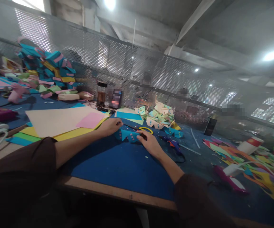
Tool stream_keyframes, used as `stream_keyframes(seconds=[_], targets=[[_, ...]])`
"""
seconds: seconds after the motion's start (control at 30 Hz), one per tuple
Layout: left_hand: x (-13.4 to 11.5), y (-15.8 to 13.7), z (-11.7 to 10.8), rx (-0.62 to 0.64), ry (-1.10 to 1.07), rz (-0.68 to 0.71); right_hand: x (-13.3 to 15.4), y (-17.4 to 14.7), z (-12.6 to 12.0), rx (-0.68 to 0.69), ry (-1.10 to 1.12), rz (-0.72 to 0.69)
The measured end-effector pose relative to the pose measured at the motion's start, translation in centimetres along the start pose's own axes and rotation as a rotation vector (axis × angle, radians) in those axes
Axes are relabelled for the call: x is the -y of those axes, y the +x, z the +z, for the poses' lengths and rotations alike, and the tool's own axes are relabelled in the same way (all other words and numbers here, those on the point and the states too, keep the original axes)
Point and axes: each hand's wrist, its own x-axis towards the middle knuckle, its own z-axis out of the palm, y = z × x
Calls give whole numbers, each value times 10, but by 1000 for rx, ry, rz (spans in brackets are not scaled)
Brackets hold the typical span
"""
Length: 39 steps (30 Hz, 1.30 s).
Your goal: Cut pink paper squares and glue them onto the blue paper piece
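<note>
A blue paper cutout with small blue and pink squares stuck on it and a notched lower edge stands over the blue tabletop. My right hand pinches its right end between thumb and fingers. Just above its left end, my left hand has its fingers pinched together; whatever is between them is too small to make out. Behind the cutout lie scissors with yellow handles, partly covered by my right hand. A similar blue cutout rests farther right, beside a blue and orange glue gun.
Large paper sheets lie at left. A heap of pale cutouts sits behind my hands, near a bottle and a phone. Folded paper pieces pile up back left. At right are a purple device and a paper cup.
</note>
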Motion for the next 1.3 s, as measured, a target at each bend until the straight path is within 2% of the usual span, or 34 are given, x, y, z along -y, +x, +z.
stream_keyframes(seconds=[0.4, 0.57, 0.67, 0.8, 1.13, 1.3], targets=[[1, 1, 0, -76, -35, 28, 8, -2, -2, -15, -74, -92], [-4, 2, -1, -113, -178, 142, 8, -3, 0, -1, -119, -162], [-11, -1, -2, -62, -342, 236, 7, -4, 1, 8, -142, -185], [-20, -6, -4, 27, -451, 327, 9, -5, 3, 17, -155, -200], [-8, 2, 5, 196, -527, 261, 11, -6, 3, 23, -151, -190], [-1, 6, 8, 234, -587, 250, 15, -7, 2, 27, -144, -184]])
